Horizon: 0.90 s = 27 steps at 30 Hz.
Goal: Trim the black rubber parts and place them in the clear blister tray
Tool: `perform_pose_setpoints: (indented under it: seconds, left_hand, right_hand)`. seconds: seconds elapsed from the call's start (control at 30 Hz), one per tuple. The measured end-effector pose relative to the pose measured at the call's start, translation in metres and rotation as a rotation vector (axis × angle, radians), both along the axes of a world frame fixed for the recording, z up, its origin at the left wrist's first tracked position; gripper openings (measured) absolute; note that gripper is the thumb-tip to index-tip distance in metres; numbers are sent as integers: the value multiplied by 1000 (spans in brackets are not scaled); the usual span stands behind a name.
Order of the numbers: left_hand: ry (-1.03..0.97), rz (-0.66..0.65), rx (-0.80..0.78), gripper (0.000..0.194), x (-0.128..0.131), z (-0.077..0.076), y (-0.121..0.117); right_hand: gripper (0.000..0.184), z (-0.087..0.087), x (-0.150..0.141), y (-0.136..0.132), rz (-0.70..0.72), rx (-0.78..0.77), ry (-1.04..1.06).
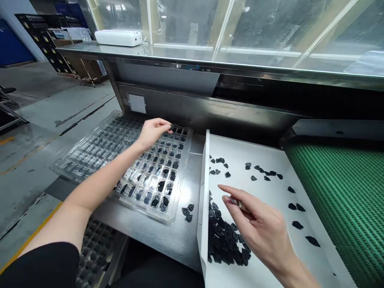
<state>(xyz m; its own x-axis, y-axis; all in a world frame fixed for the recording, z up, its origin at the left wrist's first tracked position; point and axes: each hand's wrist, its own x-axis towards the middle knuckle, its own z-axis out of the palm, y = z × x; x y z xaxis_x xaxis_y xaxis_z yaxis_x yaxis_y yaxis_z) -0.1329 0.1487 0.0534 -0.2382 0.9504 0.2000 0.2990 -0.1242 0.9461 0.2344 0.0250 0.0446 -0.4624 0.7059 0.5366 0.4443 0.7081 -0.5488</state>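
A: Where is the left hand (156, 132)?
B: Near the centre of the frame, over the far right part of the clear tray (173, 215). Its thumb and forefinger are pinched together. A small dark bit shows at the fingertips, but I can't tell whether it is gripped or lies behind them.
A: And the right hand (261, 230)?
B: Lower right of centre, above the white bin (249, 150). It is curled around a slim metal tool (239, 203), most of which the fingers hide; the forefinger points toward the left, its tip apart from the thumb.
A: Where are the black parts (226, 240)?
B: Most are heaped in the white bin, just left of the right hand. Others lie scattered over the bin's upper half and along its right side. A small cluster (188, 213) rests on the metal table (183, 236), between the tray and the bin.
A: Does the tray hold any?
B: Yes, dark pieces sit in many pockets; those toward its right side are the easiest to see.
A: What's at the right edge?
B: A green belt (345, 176), running alongside the bin. A white case (118, 38) lies on the shelf, upper left.
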Motion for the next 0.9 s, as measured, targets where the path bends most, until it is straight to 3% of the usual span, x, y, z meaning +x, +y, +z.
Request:
perform_pose_setpoints:
  seconds: [0.1, 0.2, 0.4, 0.57, 0.67, 0.77, 0.87, 0.9]
  left_hand:
    - [164, 131, -54, 11, -46, 0, 43]
    - [302, 193, -147, 18, -66, -7, 68]
    - [368, 220, -239, 35, -61, -21, 80]
    - [242, 236, -165, 30, -58, -4, 74]
    - [110, 176, -106, 36, -38, 7, 58]
    - [-20, 14, -111, 47, 8, 8, 25]
    - [-153, -244, -148, 59, 68, 3, -18]
    - [-286, -425, -176, 61, 88, 2, -32]
  right_hand:
    - [27, -2, -3, 1, 47, 35, -4]
    - [25, -3, -5, 1, 64, 52, -21]
    - [24, 1, -4, 0, 88, 75, -58]
    - [24, 6, -3, -2, 116, 84, -74]
    - [25, 8, -3, -2, 120, 83, -40]
    - [24, 8, -2, -3, 77, 63, 9]
    - [23, 8, -1, -4, -2, 15, 42]
    - [22, 8, -1, -5, -32, 5, 53]
